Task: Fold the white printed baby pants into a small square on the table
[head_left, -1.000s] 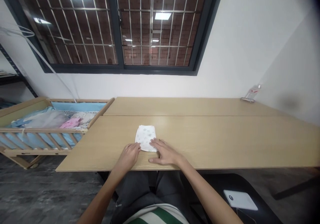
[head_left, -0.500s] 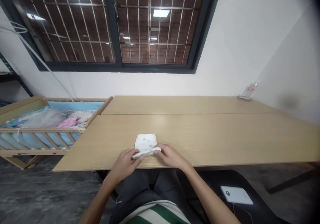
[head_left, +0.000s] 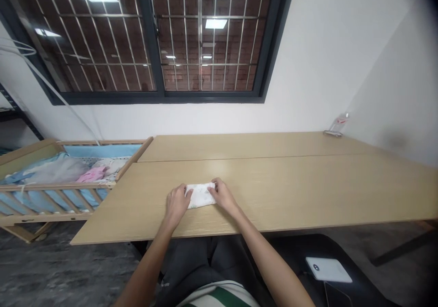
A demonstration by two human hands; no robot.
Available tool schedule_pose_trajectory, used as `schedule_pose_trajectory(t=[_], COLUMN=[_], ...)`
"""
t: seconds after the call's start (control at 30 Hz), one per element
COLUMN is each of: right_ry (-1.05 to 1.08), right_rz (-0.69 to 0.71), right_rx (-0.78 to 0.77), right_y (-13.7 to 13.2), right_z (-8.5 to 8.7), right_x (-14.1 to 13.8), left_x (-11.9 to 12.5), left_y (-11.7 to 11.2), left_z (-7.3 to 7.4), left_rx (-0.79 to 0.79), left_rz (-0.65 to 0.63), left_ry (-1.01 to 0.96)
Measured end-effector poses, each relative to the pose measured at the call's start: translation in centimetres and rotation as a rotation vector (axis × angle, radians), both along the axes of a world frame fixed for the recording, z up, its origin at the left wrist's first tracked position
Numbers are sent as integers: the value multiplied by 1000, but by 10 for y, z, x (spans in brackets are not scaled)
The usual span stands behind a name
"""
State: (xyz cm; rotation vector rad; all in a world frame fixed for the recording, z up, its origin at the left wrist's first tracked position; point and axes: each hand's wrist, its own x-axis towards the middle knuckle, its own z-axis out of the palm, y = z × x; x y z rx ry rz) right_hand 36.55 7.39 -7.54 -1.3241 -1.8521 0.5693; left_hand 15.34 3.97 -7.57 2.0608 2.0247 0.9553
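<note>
Since the frame half a second ago, the printed white cloth (head_left: 200,195) has gone from a squarish piece with its near edge lifted to a shallower, wide folded strip, and both hands have shifted to its far corners. It lies on the pale wood worktop (head_left: 290,184), near the front edge and roughly in front of the person's lap, its small faint print facing up.

The left hand (head_left: 177,201) has its grip closed on the cloth's left end, the thumb over the top and the fingers bent around the far corner. The right hand (head_left: 224,197) pinches the right end in a like way, thumb on the upper face and fingers curled at the far corner. The fingertips under or behind the cloth are hidden.

To the left, against the worktop's end, stands a wooden crib (head_left: 54,187) with blue padding, holding pink fabric (head_left: 92,174) and other pale cloths. A clear bottle (head_left: 341,122) stands at the worktop's far right, by the wall. Below the front edge, to the right of the person's legs, a white smartphone (head_left: 329,269) lies on a black seat (head_left: 297,247). A barred window (head_left: 208,38) fills the wall above.
</note>
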Motion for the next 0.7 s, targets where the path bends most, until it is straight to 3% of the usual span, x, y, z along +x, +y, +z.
schedule_pose_trajectory(t=[0.1, 0.2, 0.27, 0.33, 0.4, 0.47, 0.57, 0.7], right_ry=[-61, -184, -268, -352, -435, -499, -534, -500], right_rz=[-87, -159, -91, 75, 244, 329, 331, 288], right_rx=[1, 140, 259, 315, 307, 265, 199, 122], right_y=[-1, -13, -22, -29, -32, -32, -28, -25], right_z=[0, 8, 13, 13, 8, 1, -7, -7], right_x=[-3, -10, -16, -22, -26, -27, -25, -16], left_x=[5, 11, 17, 26, 36, 45, 50, 42], left_y=[-1, -7, -12, -16, -19, -21, -19, -18], left_z=[-2, -1, -2, -4, -10, -16, -25, -31], left_rx=[17, 75, 162, 215, 170, 67, -37, -51], left_rz=[47, 91, 51, -67, -182, -227, -211, -171], left_ry=[54, 75, 43, 9, 20, 73, 136, 169])
